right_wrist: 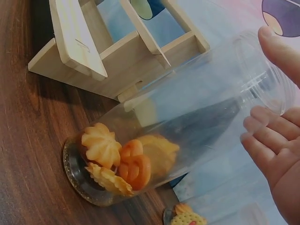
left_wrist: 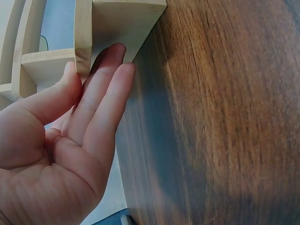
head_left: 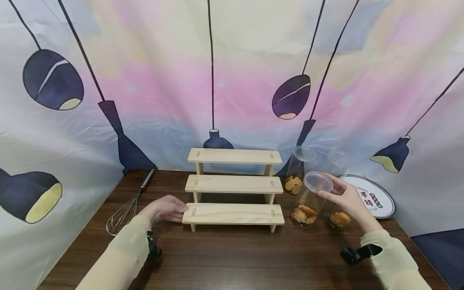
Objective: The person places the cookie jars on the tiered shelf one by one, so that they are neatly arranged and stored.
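Note:
A three-tier wooden display shelf (head_left: 233, 183) stands on the dark table. My left hand (head_left: 167, 209) pinches the left end of its lowest tier, the thumb at the board's edge and the fingers underneath. At the shelf's right, my right hand (head_left: 344, 197) holds a clear lidded jar (head_left: 315, 193) by its top, thumb and fingers on opposite sides of the lid. Cookies (right_wrist: 117, 161) lie in the bottom of this jar, whose base appears to rest on the table. Behind it is a second clear jar (head_left: 299, 167) with cookies. A third jar (head_left: 338, 219) is partly hidden by my right hand.
A wire whisk (head_left: 125, 211) lies on the table's left side. At the right, a round white plate-like piece (head_left: 386, 197) with printed characters lies behind the right hand. A lamp-patterned cloth (head_left: 246, 100) hangs along the back edge of the wooden table (head_left: 232, 257).

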The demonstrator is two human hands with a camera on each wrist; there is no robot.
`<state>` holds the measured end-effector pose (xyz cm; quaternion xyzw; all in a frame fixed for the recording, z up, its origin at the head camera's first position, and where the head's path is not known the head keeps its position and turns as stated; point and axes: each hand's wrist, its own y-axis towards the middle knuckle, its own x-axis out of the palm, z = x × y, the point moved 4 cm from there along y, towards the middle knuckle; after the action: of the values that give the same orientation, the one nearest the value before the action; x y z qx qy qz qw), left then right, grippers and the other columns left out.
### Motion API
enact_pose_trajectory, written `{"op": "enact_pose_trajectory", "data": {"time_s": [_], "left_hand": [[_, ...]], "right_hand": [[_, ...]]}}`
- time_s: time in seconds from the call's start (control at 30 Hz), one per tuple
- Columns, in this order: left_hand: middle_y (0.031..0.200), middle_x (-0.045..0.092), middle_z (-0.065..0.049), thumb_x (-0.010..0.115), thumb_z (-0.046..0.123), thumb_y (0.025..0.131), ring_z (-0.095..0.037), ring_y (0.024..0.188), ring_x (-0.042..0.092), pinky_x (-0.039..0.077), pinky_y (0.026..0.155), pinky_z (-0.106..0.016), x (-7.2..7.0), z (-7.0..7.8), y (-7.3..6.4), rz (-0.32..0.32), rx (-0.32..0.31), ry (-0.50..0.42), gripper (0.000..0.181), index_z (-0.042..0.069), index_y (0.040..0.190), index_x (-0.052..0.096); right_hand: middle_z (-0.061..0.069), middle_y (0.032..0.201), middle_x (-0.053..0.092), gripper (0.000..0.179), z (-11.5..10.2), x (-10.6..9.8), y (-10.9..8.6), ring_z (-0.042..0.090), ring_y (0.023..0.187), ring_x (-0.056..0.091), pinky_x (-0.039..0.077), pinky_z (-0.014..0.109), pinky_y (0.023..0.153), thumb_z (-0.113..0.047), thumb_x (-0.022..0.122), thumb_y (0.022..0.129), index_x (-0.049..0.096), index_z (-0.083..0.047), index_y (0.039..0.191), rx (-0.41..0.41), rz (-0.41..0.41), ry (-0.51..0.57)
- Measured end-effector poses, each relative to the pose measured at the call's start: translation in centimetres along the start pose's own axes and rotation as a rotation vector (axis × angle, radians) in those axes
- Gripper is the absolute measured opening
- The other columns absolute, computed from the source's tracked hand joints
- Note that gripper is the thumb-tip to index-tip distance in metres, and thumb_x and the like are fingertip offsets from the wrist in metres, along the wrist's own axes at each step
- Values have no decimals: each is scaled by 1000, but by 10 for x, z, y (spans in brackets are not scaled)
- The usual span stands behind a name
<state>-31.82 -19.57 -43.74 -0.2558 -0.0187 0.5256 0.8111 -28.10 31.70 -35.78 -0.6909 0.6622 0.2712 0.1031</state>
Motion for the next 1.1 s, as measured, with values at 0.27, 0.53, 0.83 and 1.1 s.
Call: {"op": "enact_pose_trajectory", "data": {"time_s": [0.27, 0.53, 0.83, 1.1], "left_hand": [[101, 68, -25, 60, 10, 94, -28, 92, 69, 57, 81, -41, 0, 3, 2, -15, 6, 26, 36, -19, 115, 56], [103, 67, -27, 55, 7, 96, -29, 92, 69, 57, 82, -43, 2, 5, -2, 20, -7, 54, 34, -20, 117, 54], [103, 67, -27, 53, 5, 96, -28, 91, 69, 57, 82, -43, 3, 5, -4, 27, -7, 48, 32, -20, 117, 53], [103, 67, -28, 52, 5, 97, -30, 92, 68, 57, 82, -43, 4, 5, -3, 23, 4, 54, 32, -20, 117, 53]], "right_hand": [[19, 127, 56, 66, -6, -4, -2, -15, 93, 56, 54, 15, 74, -21, 66, 91, 35, 3, 144, 20, 50, -10], [0, 113, 65, 67, -22, -11, -3, -15, 89, 56, 52, 11, 69, -21, 67, 90, 34, -1, 146, -4, 106, -40], [-17, 118, 61, 61, -47, -19, -1, -12, 92, 59, 48, 9, 66, -22, 66, 91, 39, -13, 146, -71, 154, -27], [-24, 106, 61, 60, -71, -33, 4, -7, 75, 56, 43, 16, 49, -20, 66, 90, 42, -17, 145, -99, 210, -7]]}}
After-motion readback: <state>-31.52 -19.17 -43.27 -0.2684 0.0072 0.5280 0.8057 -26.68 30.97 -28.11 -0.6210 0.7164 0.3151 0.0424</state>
